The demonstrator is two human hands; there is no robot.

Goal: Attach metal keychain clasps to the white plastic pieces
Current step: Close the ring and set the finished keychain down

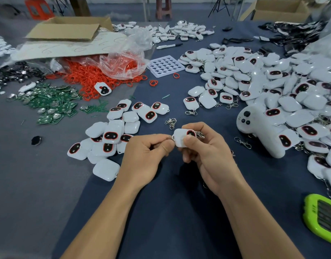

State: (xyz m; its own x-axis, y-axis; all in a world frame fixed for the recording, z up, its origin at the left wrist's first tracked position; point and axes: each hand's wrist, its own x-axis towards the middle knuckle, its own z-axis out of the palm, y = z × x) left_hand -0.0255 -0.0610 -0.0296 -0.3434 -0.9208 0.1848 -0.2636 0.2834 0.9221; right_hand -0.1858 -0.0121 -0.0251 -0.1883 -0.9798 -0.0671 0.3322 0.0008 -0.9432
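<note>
Head: left hand (pixel 142 157) pinches metal clasp (pixel 170 137) against piece (pixel 180 137).

**Q:** Fig. 1: where does the view stand?

**A:** Head-worn and wide-angle. It looks forward and down from the near edge of the table (pixel 179 212), above the person's forearms, which enter from the bottom of the frame.

**Q:** What lies at centre?

**A:** The left hand (pixel 146 156) and right hand (pixel 204 152), close below the lens, with the metal clasp (pixel 170 137) and white plastic piece (pixel 180 138) pinched between them.

**Q:** How far does it reach?

**A:** Across the tabletop: cardboard box (pixel 67 28) far left, green device (pixel 323 219) near right, floor and a stool (pixel 163 8) beyond the far edge. One view only.
</note>
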